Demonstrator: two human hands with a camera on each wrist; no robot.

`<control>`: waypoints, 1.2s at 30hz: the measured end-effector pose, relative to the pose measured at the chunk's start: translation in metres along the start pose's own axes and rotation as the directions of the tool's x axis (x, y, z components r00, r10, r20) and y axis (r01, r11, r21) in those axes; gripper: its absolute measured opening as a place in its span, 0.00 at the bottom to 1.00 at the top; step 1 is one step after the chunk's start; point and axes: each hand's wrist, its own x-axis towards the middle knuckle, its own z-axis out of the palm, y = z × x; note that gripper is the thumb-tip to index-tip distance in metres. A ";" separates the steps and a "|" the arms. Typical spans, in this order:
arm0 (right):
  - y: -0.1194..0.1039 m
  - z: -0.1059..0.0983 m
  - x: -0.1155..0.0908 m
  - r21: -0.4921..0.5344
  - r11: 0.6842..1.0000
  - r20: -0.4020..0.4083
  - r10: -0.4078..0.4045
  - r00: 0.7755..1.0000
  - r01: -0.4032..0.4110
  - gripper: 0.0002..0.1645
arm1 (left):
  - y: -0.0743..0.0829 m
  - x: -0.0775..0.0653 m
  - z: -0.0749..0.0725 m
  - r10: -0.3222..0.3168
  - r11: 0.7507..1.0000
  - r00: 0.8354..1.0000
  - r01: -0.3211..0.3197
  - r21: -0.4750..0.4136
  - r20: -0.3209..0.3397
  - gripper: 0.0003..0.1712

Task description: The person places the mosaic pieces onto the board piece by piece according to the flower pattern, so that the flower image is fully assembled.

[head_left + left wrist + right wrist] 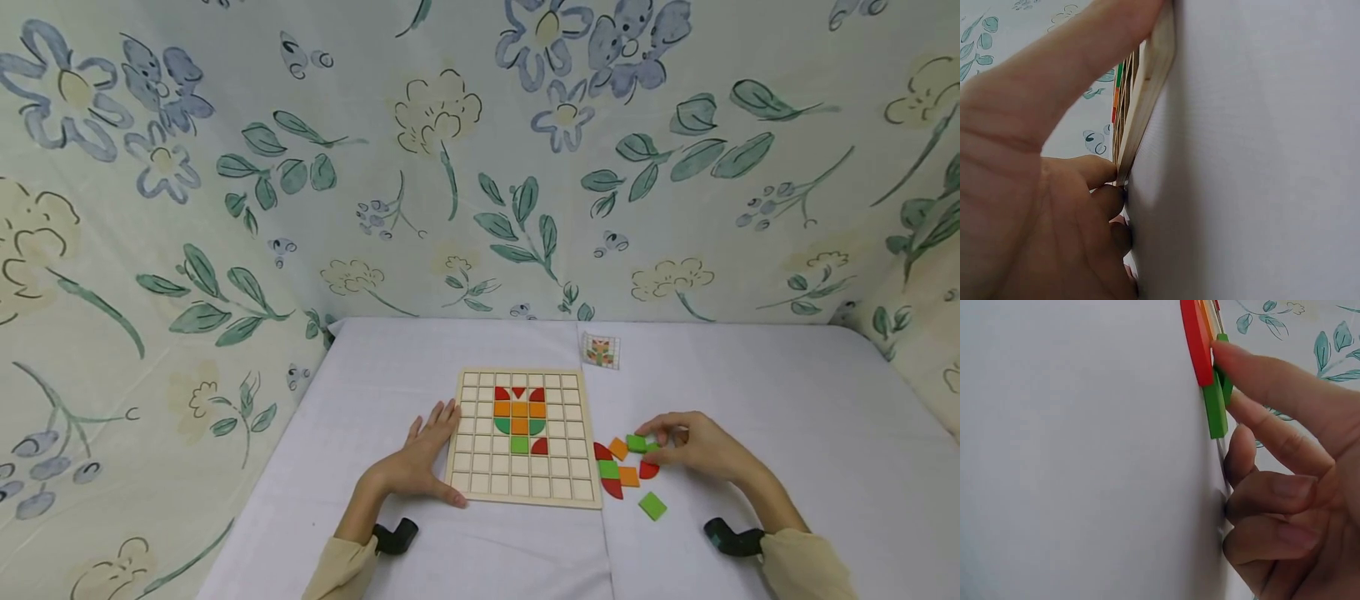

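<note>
A square wooden grid board (480, 486) lies on the table with red, orange and green tiles set in its middle cells. My left hand (415, 461) is spread along the board's left side, fingertips at the edge and thumb at the near left corner. In the left wrist view the thumb reaches the board's wooden side (1149, 94). To the right of the board, my right hand (701, 448) is over a small group of loose tiles. Its thumb and forefinger pinch a green tile (1227, 390), while the other fingers curl near the tabletop.
Around the right hand lie orange tiles (628, 477), red quarter-round tiles (612, 488) and green squares. One green square tile (652, 506) sits apart, nearer the front. A small pattern card (601, 351) lies beyond the board. Floral cloth (450, 192) hangs behind the white-covered table.
</note>
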 end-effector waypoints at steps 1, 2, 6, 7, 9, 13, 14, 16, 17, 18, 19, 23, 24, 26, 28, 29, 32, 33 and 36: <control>0.000 0.001 0.000 0.001 1.000 -0.006 0.001 1.000 -0.001 0.22 | 0.000 0.000 0.000 -0.001 1.000 1.000 0.001 0.001 0.002 0.82; -0.001 0.002 0.000 0.001 1.000 -0.012 0.004 1.000 -0.004 0.21 | 0.000 0.000 0.000 -0.001 1.000 1.000 0.001 0.001 0.003 0.82; -0.004 0.004 -0.001 -0.019 1.000 -0.038 0.021 0.999 -0.022 0.21 | -0.001 0.000 0.000 0.001 1.000 1.000 -0.001 0.002 0.006 0.82; -0.005 0.004 -0.001 -0.026 0.999 -0.047 0.031 0.998 -0.032 0.21 | -0.001 0.000 0.000 -0.001 1.000 1.000 0.001 0.003 0.007 0.82; -0.006 0.004 -0.001 -0.042 0.998 -0.058 0.048 0.997 -0.051 0.22 | -0.001 0.000 0.000 -0.004 1.000 1.000 0.003 0.006 0.008 0.82; -0.008 0.005 0.000 -0.064 0.995 -0.072 0.067 0.995 -0.071 0.23 | -0.001 -0.001 0.000 -0.012 1.000 1.000 0.012 0.017 0.009 0.82; -0.009 0.005 0.000 -0.066 0.995 -0.073 0.068 0.995 -0.073 0.23 | -0.001 0.000 0.000 -0.011 1.000 1.000 0.011 0.017 0.007 0.82; -0.009 0.005 0.000 -0.071 0.995 -0.078 0.068 0.995 -0.074 0.23 | -0.001 0.000 0.000 -0.012 1.000 1.000 0.012 0.019 0.003 0.82; -0.010 0.006 0.000 -0.071 0.995 -0.081 0.071 0.994 -0.077 0.23 | -0.001 0.000 0.000 -0.012 1.000 1.000 0.012 0.019 0.002 0.82; -0.010 0.007 0.000 -0.070 0.994 -0.083 0.075 0.994 -0.080 0.22 | -0.001 -0.001 0.000 -0.013 1.000 1.000 0.013 0.018 0.001 0.82; -0.010 0.007 0.001 -0.072 0.994 -0.086 0.080 0.993 -0.086 0.22 | 0.000 -0.001 0.000 -0.013 1.000 1.000 0.013 0.019 0.002 0.82; -0.012 0.008 0.001 -0.076 0.992 -0.107 0.088 0.990 -0.097 0.21 | 0.001 -0.001 0.000 -0.013 1.000 1.000 0.013 0.013 0.001 0.82; -0.012 0.008 0.002 -0.078 0.992 -0.120 0.091 0.989 -0.100 0.21 | 0.001 -0.001 0.000 -0.012 1.000 1.000 0.012 0.011 0.000 0.82; -0.013 0.008 0.003 -0.079 0.992 -0.147 0.090 0.985 -0.102 0.21 | 0.000 0.000 0.000 -0.009 1.000 1.000 0.009 0.004 -0.001 0.82; -0.013 0.008 0.004 -0.083 0.991 -0.176 0.092 0.980 -0.108 0.20 | 0.001 0.000 0.000 -0.010 1.000 1.000 0.010 0.003 0.000 0.82; -0.013 0.009 0.004 -0.082 0.990 -0.189 0.095 0.977 -0.112 0.20 | 0.000 0.000 0.000 -0.009 1.000 1.000 0.009 0.001 0.000 0.82; -0.016 0.010 0.006 -0.079 0.990 -0.206 0.100 0.973 -0.118 0.20 | 0.001 0.001 0.000 -0.006 1.000 1.000 0.006 -0.002 0.001 0.82; -0.017 0.010 0.006 -0.074 0.990 -0.206 0.100 0.973 -0.118 0.20 | 0.001 0.000 0.000 -0.006 1.000 1.000 0.006 0.000 0.002 0.82; -0.025 0.011 0.007 -0.052 0.993 -0.198 0.091 0.976 -0.103 0.21 | 0.001 0.000 -0.001 -0.002 1.000 1.000 0.002 -0.003 0.001 0.82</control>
